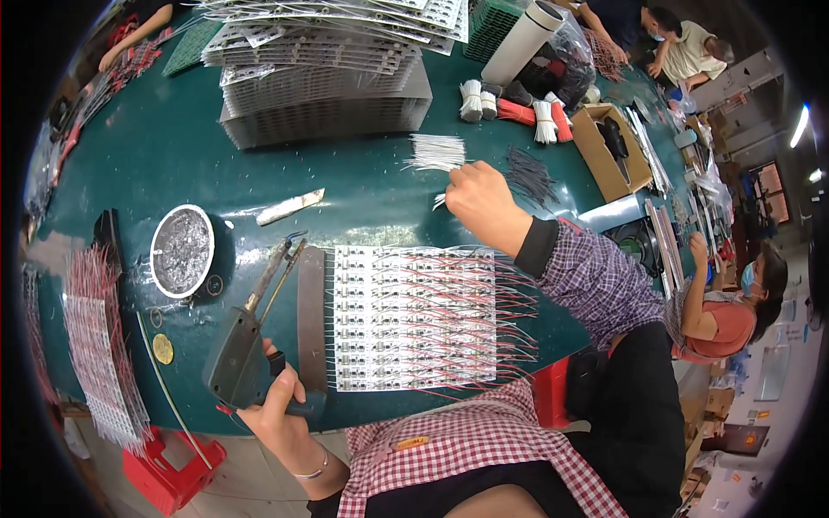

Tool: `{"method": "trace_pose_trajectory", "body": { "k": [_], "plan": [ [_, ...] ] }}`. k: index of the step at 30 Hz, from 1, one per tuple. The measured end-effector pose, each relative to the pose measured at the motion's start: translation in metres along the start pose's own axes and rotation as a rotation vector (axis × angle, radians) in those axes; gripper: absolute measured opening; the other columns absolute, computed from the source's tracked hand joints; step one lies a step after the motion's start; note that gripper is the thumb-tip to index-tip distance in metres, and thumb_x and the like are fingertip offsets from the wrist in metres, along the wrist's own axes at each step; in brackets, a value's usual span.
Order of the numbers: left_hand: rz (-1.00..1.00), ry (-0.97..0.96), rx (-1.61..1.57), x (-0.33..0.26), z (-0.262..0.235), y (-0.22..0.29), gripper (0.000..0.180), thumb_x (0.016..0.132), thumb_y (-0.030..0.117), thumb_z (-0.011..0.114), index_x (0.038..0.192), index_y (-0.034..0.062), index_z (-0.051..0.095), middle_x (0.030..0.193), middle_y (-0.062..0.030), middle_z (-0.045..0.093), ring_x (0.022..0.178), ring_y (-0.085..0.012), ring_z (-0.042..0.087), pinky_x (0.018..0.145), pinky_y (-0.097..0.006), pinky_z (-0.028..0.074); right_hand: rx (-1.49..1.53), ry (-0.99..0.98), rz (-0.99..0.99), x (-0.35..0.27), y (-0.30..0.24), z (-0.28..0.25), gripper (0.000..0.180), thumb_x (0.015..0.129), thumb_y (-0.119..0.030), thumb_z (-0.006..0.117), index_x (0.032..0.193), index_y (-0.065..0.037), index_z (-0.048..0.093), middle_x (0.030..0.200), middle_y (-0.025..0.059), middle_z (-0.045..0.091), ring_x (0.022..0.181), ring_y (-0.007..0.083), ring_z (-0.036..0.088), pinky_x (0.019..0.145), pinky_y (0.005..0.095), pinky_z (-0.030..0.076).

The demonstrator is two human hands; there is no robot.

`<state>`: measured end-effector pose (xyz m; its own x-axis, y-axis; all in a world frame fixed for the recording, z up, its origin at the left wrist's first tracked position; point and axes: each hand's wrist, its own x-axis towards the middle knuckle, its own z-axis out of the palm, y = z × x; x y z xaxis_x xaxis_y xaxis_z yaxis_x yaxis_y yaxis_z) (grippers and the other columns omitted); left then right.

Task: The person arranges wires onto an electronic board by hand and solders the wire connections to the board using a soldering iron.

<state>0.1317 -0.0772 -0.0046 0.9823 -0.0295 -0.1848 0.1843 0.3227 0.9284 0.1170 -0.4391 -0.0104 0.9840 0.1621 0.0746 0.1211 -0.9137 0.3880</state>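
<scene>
From my feed, I see the left hand [281, 406] wrapped around the handle of a soldering gun [235, 354], whose tip points away from the body, near the top end of a flat brown bar [312, 319]. Just right of the bar, I have a panel of white circuit boards [414, 319] lying flat on the green table [285, 168], red and white wires trailing off its right side. I see the right hand [484, 203] with its fingers curled in, just beside a pile of white wires [436, 151]; I cannot tell whether it pinches any. Dark wires [528, 173] lie to its right. Left of the gun's tip, I see a white bowl [164, 288] with grey stuff inside.
</scene>
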Motion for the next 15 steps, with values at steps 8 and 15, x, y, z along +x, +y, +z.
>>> {"method": "trace_pose_trajectory", "body": {
  "k": [8, 15],
  "plan": [
    [0.002, -0.019, -0.010, -0.003, 0.001, 0.003, 0.055, 0.071, -0.007, 0.062, 0.126, -0.0074, 0.054, 0.113, -0.0202, 0.061, 0.063, -0.0163, 0.056, 0.046, -0.024, 0.041, -0.145, 0.011, -0.061, 0.017, -0.021, -0.007, 0.009, 0.065, -0.013, 0.067, 0.063, -0.005, 0.064, 0.068, 0.0079, 0.057, 0.071, 0.0235, 0.059, 0.061, 0.0381, 0.045],
    [0.007, -0.040, -0.021, -0.006, 0.007, 0.007, 0.054, 0.071, -0.006, 0.064, 0.124, -0.0071, 0.054, 0.112, -0.0196, 0.061, 0.064, -0.0167, 0.057, 0.046, -0.025, 0.041, -0.435, -0.234, -0.165, 0.023, -0.059, -0.015, 0.013, 0.069, -0.015, 0.068, 0.073, -0.004, 0.074, 0.076, 0.0119, 0.062, 0.073, 0.0268, 0.057, 0.068, 0.0414, 0.049]
  ]
}}
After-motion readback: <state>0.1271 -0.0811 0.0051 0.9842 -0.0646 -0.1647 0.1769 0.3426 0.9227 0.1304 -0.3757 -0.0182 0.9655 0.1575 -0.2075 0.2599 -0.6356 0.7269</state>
